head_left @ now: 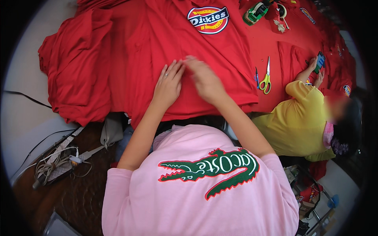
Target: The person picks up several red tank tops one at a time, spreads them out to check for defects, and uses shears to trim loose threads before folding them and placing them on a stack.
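At 12 o'clock, red cloth w/ 1 round patch, on red-topped table. L hand flat on cloth, fingers straight, nothing gripped. R hand just beside, blurred, fingers extended, no grip seen; contact unclear. 1 pr scissors, 1 thin blue tool at 2; 1 green tape dispenser at 1. 1 co-worker at 3. Cables at 8.

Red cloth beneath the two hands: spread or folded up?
Spread: the red cloth lies broad and loosely creased under the left hand and right hand, its round badge facing up.
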Motion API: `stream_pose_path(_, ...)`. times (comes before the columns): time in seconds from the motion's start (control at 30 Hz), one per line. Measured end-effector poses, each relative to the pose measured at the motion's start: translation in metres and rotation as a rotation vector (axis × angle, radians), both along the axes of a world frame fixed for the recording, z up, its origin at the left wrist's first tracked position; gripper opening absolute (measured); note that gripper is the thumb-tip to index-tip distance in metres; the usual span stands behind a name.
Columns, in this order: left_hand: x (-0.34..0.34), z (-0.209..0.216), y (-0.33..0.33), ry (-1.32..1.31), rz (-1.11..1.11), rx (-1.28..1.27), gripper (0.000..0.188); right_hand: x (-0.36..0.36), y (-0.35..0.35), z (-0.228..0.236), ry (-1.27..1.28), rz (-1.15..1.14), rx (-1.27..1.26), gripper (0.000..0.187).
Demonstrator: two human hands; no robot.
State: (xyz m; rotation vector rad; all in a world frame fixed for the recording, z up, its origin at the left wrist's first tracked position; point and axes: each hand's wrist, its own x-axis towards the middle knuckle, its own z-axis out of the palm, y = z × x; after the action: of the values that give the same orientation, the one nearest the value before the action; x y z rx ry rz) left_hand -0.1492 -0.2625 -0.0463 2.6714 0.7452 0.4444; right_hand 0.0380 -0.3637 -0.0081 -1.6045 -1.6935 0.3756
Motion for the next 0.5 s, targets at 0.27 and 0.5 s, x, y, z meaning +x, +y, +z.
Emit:
stream_pose_path(0.27, 0.039, -0.025, 0.085, 0.138, 0.197, 0.217, 0.085, 0.101, 0.113, -0.06, -0.591, -0.184, -0.079, 0.061)
stream_pose_path(0.5, 0.051, -0.024, 0.138, 0.276, 0.284, 0.376, 0.076, 0.123, 0.151, -0.065, -0.744, -0.574, -0.092, 0.072)
